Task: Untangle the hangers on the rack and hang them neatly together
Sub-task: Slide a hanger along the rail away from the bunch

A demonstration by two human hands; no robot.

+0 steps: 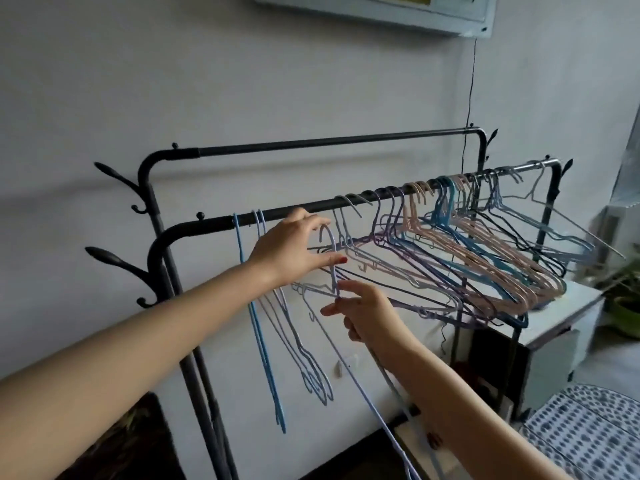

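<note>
Early stage: three hangers (pixel 266 306) are hung straight at 9 o'clock on the front rail (pixel 277 211).
One lilac hanger (pixel 330 258) is pinched by left hand (pixel 294 249) and right hand (pixel 367 313) (neck and hook); the tangled bunch (pixel 467 251) at 2 o'clock is left.

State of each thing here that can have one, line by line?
Lavender hanger: off the rail, gripped by both hands.
Left hand: at its hook.
Right hand: pinching its neck.
Hung hangers: straight, on front rail.
Tangled hangers: skewed, interlocked.
Rear rail: bare.
</note>
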